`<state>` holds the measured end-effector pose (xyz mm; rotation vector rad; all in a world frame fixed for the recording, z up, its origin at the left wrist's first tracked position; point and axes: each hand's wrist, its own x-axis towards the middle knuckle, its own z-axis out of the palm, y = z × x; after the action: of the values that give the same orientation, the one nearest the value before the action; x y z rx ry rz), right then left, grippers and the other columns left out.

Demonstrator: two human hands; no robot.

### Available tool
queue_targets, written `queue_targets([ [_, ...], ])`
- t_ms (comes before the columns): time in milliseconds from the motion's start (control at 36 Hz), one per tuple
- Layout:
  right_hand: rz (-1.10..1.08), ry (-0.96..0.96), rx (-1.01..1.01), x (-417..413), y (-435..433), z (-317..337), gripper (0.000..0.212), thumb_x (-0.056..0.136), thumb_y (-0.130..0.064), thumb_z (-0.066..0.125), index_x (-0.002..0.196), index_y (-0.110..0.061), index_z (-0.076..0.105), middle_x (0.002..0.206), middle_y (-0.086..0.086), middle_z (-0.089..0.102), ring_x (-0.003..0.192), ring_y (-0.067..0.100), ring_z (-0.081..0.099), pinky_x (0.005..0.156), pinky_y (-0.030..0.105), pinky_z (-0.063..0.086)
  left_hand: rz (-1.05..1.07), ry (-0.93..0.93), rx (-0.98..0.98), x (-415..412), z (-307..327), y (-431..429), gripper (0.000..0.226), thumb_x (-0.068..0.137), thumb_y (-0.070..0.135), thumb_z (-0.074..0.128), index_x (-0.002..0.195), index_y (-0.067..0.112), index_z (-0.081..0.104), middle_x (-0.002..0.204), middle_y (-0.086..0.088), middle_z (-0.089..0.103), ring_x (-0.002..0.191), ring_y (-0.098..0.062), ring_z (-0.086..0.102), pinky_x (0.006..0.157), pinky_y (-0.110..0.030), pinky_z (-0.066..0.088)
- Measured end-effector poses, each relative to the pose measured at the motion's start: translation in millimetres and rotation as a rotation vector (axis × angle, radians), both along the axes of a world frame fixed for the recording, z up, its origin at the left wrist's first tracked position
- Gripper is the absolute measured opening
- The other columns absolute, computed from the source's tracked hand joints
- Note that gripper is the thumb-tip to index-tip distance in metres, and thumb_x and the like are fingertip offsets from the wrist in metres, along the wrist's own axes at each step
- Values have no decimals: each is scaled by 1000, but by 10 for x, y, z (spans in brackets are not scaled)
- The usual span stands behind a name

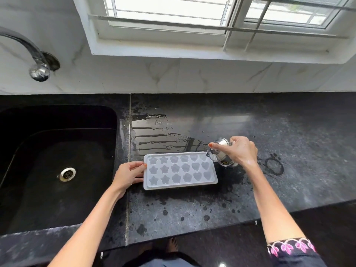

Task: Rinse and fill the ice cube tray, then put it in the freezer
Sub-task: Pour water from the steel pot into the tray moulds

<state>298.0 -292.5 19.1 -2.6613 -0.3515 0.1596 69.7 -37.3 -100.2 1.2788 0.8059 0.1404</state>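
Note:
A white ice cube tray with star, flower and heart moulds lies flat on the black granite counter, just right of the sink. My left hand grips the tray's left edge. My right hand holds a small steel cup tilted over the tray's far right corner, its mouth towards the heart moulds. I cannot tell whether water stands in the moulds.
A black sink with a steel drain lies at the left. A chrome tap juts from the marble wall above it. Puddles and drops wet the counter around the tray. The counter's front edge runs below my arms.

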Motion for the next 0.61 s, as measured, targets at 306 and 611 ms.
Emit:
queue_targets([
  [306, -37, 50, 87, 16, -64, -13, 75, 55, -84, 70, 56, -19, 33, 51, -2, 49, 53, 15, 45, 53, 33, 32, -4, 2, -3, 4, -1, 4, 18, 93, 18, 70, 107, 7, 73, 96, -8, 80, 89, -25, 76, 66, -28, 62],
  [611, -76, 146, 322, -29, -56, 61, 77, 45, -80, 76, 49, -20, 28, 50, -7, 42, 55, 13, 38, 57, 34, 28, -27, -11, -6, 0, -28, 19, 17, 94, 18, 68, 106, 8, 74, 97, -9, 79, 90, -24, 77, 65, -27, 61],
])
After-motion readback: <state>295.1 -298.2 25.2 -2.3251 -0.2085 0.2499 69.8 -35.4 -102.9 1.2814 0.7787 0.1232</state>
